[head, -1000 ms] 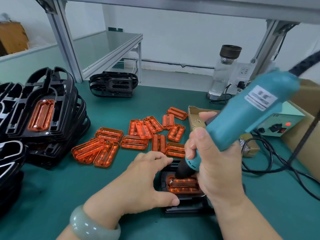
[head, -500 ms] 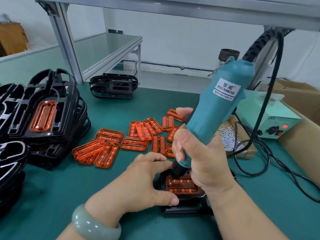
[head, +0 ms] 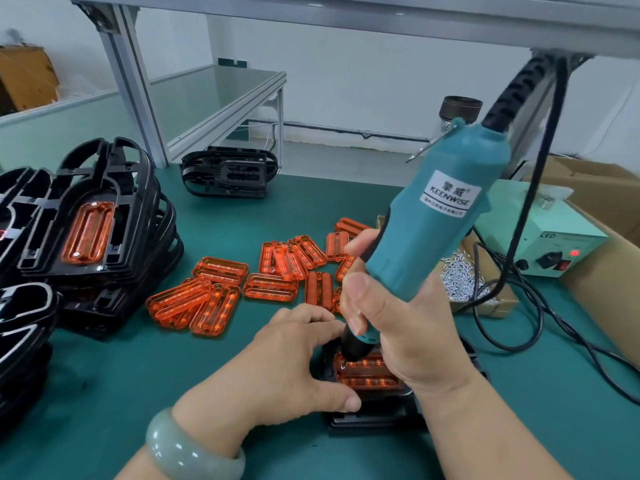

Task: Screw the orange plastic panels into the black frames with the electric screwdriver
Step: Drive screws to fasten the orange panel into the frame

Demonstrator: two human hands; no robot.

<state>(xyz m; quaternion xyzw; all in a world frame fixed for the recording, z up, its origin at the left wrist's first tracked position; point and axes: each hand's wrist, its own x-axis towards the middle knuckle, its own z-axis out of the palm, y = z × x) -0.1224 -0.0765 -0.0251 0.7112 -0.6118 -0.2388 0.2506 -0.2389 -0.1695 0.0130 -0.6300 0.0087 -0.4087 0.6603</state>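
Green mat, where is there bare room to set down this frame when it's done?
Bare mat lies between the stacked black frames and the left hand, and again between the loose orange panels and the lone frame at the back. Crowded: the right side, with screw box and cables.

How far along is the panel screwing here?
Done: the top black plastic frame of the left stack carries an orange plastic panel. In hand: the right hand presses the teal electric screwdriver onto the current panel in the frame the left hand holds. Left: many loose orange panels.
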